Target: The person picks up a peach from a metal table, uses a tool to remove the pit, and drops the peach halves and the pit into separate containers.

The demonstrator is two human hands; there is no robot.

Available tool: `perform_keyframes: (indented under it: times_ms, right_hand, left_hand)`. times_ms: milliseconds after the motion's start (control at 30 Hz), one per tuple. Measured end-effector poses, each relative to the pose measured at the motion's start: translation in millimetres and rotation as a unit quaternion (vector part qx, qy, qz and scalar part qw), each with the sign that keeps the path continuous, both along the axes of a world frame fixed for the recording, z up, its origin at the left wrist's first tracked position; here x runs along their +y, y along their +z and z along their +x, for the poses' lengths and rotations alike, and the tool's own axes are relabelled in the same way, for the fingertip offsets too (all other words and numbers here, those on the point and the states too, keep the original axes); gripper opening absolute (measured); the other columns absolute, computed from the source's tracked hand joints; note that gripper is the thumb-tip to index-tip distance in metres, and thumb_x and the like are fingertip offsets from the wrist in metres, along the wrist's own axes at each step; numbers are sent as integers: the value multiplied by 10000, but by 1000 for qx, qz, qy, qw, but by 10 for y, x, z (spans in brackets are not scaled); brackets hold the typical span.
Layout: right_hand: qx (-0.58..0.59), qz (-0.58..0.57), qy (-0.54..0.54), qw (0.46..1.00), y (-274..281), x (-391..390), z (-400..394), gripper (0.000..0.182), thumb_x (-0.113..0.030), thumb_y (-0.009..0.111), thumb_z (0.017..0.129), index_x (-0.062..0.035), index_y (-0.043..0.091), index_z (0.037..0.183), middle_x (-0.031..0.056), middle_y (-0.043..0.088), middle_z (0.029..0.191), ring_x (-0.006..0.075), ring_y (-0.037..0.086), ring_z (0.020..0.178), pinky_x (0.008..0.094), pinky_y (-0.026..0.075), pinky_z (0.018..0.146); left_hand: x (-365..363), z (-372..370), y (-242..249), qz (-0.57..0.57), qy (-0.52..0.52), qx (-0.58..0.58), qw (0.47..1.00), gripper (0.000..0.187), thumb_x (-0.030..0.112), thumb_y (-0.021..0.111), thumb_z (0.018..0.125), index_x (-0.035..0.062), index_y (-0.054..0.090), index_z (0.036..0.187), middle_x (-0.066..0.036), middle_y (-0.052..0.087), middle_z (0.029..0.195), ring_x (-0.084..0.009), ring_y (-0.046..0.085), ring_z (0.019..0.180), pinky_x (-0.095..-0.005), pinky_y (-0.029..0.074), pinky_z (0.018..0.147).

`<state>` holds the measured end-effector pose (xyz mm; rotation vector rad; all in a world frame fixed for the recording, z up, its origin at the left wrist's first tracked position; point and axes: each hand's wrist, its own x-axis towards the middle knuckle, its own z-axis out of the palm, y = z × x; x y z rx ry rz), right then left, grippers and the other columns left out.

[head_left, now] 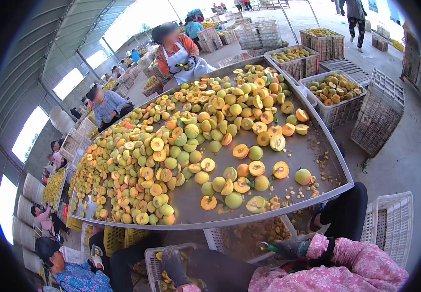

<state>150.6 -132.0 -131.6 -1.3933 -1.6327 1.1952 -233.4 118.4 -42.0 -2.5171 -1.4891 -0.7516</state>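
Below, gloved right hand grips a green-handled knife; left hand over crate.

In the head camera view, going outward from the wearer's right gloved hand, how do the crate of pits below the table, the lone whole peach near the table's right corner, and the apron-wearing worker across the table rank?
From the right hand:
1. Crate of pits, just left, under the table edge.
2. Lone whole peach, above, near the table's right corner.
3. Worker in the apron, at the far side of the table.

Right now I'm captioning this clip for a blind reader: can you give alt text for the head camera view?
A large metal tray table is heaped with whole and halved peaches. Below its near edge, the wearer's gloved left hand hangs over a crate, and the gloved right hand grips a green-handled tool. Other workers sit around, with crates of fruit beyond.
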Motion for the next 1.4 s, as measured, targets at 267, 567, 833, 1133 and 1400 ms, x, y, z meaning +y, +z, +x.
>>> perform_keyframes:
  times_ms: [267, 567, 833, 1133, 1400]
  right_hand:
    - [-200, -80, -47, 975, 711, -164, 269, 353, -339, 602, 832, -120, 566, 1106, 176, 618, 913, 352, 628, 807, 417, 492, 715]
    - [167, -121, -110, 972, 1233, -16, 316, 282, -275, 572, 880, -88, 570, 1091, 153, 617, 917, 299, 618, 840, 395, 475, 727]
    - [94, 65, 10, 993, 1639, 239, 79, 254, -238, 506, 904, -51, 474, 1072, 130, 501, 959, 289, 560, 850, 372, 460, 746]
    - [-104, 30, -15, 994, 1688, 349, -36, 510, -191, 674, 744, -88, 436, 1183, 132, 583, 931, 354, 611, 838, 424, 484, 653]
    - [-151, 88, -31, 984, 1682, 267, -96, 613, -159, 734, 646, -94, 414, 1165, 141, 562, 847, 378, 602, 758, 437, 474, 607]
  left_hand:
    - [820, 2296, 183, -216, 26, -136, 966, 410, 245, 689, 756, -28, 570, 1037, -198, 623, 1007, -326, 611, 928, -365, 488, 787]
    - [182, 2488, 753, -438, -99, -458, 767, 393, 170, 712, 721, 22, 577, 1059, -97, 614, 936, -247, 622, 838, -372, 510, 728]
    - [-801, 2389, 1054, -638, -99, -732, 217, 530, 395, 513, 854, -6, 454, 1196, -230, 482, 1209, -342, 510, 1066, -453, 489, 837]
    - [-1281, 2518, 1004, -542, -174, -695, 440, 484, 390, 368, 924, -3, 474, 1188, -226, 525, 1177, -321, 544, 1016, -472, 474, 863]
    - [-1370, 2541, 1010, -548, -132, -750, 346, 462, 345, 338, 940, -36, 486, 1157, -218, 574, 1099, -327, 589, 889, -433, 517, 776]
